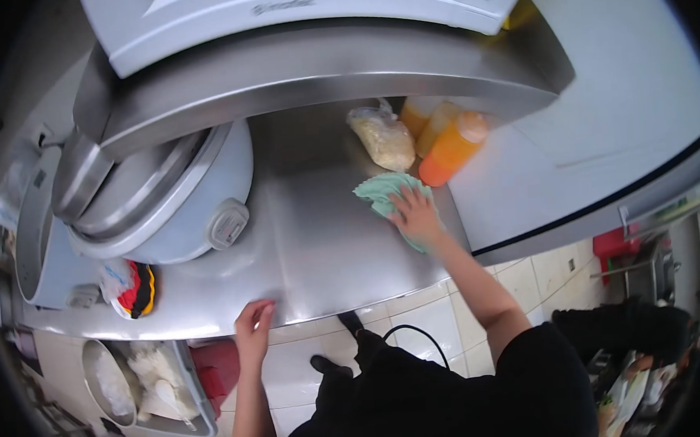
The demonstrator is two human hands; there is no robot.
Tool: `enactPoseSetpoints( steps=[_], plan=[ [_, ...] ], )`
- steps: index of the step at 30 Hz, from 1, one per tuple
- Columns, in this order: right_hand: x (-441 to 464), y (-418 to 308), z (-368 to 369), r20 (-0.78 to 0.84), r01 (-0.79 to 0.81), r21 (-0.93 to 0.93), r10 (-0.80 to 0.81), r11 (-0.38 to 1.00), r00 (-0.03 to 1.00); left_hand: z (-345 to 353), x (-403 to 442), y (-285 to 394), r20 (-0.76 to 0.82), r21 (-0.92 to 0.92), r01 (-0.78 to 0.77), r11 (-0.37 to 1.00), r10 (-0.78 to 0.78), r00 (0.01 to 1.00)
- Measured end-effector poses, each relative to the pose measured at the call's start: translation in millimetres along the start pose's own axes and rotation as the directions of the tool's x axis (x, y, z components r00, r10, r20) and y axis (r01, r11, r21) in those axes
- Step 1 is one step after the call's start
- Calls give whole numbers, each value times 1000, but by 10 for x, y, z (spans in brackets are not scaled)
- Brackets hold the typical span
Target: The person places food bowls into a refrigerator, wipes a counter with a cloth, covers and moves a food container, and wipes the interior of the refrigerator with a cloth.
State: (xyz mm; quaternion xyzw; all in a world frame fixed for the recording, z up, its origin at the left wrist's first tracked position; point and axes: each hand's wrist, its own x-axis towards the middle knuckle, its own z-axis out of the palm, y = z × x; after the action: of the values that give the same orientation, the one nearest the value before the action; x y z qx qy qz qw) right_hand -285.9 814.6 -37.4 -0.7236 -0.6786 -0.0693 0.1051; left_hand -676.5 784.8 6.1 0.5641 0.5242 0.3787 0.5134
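Observation:
My right hand (418,216) presses down on a crumpled green cloth (380,188), its fingers over the folds, on the steel counter (319,244). Just beyond the cloth lies a tied clear plastic bag of pale, shredded-looking food (385,140). An orange squeeze bottle (454,150) stands beside the bag, with paler yellow bottles (432,125) partly hidden behind it. My left hand (252,328) hovers by the counter's front edge, fingers loosely bent and nothing seen in them.
A large rice cooker (227,178) stands on the left, near a red, black and yellow item (138,291). A steel shelf (316,56) carrying a white appliance (305,13) overhangs the back. Below left is a grey bin (205,411). A white surface (556,174) adjoins on the right.

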Motion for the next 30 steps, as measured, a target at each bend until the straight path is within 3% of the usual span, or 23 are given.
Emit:
enactPoseSetpoints(
  steps=[2, 3, 4, 5, 6, 7, 8, 10, 12, 13, 15, 16, 18, 19, 20, 21, 22, 24, 26, 28, 30],
  plan=[
    [-369, -207, 4, 18, -35, 1, 35, 999, 999, 342, 393, 137, 158, 111, -88, 990, 70, 985],
    [-545, -354, -20, 55, 48, 20, -49, 999, 997, 601, 587, 257, 195, 108, -99, 989, 77, 978],
    [-703, -486, -78, 89, 131, 41, -134, 991, 987, 866, 795, 408, 249, 198, -254, 947, 202, 947],
    [-857, -573, -174, 104, 222, 149, -238, 964, 966, 1170, 1043, 557, 311, 269, -429, 862, 344, 886],
    [-971, -612, -269, 105, 307, 255, -342, 917, 934, 1493, 1240, 746, 361, 333, -495, 802, 376, 853],
    [-1055, -560, -345, 98, 296, 266, -331, 918, 939, 1787, 1401, 923, 431, 411, -587, 698, 419, 799],
    [-1138, -455, -417, 128, 273, 324, -328, 906, 936, 2094, 1613, 908, 431, 444, -705, 553, 558, 709],
    [-1203, -78, -482, 151, 257, 371, -331, 892, 932, 2658, 2016, 1161, 474, 490, -775, 400, 624, 621],
    [-1212, 318, -454, 193, -86, 179, 51, 980, 980, 3093, 2581, 1221, 504, 368, -825, 429, 654, 565],
    [-1185, 486, -363, 189, -87, 180, 52, 980, 981, 3225, 2809, 1277, 505, 368, -827, 425, 655, 562],
    [-1104, 766, -131, -145, -290, 365, 362, 885, 921, 3428, 3146, 1367, 560, 600, -578, 553, 226, 797],
    [-998, 731, -168, -146, -287, 363, 359, 886, 922, 3473, 3176, 1383, 557, 599, -577, 555, 228, 798],
    [-764, 388, -205, 48, -198, 111, 194, 974, 980, 3410, 3094, 1331, 431, 747, -547, 378, 352, 831],
    [-633, 294, -240, 53, -192, 119, 187, 974, 981, 3315, 2950, 1532, 463, 781, -510, 360, 215, 860],
    [-484, 224, -274, 64, -86, 187, 75, 979, 995, 3252, 2974, 1484, 457, 788, -502, 357, 208, 865],
    [-342, 199, -282, 67, 19, 254, -38, 967, 997, 3124, 3032, 1425, 510, 738, -568, 364, 250, 823],
    [-161, 218, -234, 66, 28, 267, -47, 963, 997, 2951, 3104, 1337, 556, 688, -629, 363, 293, 778],
    [292, 309, -60, -62, -104, 208, 120, 973, 991, 2538, 3329, 803, 520, 541, -471, 697, 164, 839],
    [757, 355, 131, -90, -140, 237, 166, 961, 982, 2112, 3109, 462, 302, 204, -374, 905, 305, 903],
    [1275, 402, 279, 129, -55, 214, 28, 975, 991, 1904, 2408, 1180, 186, 333, 53, 941, -121, 975],
    [1833, 481, 868, -64, -22, 553, 69, 833, 996, 1717, 2030, 1316, 81, 205, 116, 972, -135, 988]
  ],
)
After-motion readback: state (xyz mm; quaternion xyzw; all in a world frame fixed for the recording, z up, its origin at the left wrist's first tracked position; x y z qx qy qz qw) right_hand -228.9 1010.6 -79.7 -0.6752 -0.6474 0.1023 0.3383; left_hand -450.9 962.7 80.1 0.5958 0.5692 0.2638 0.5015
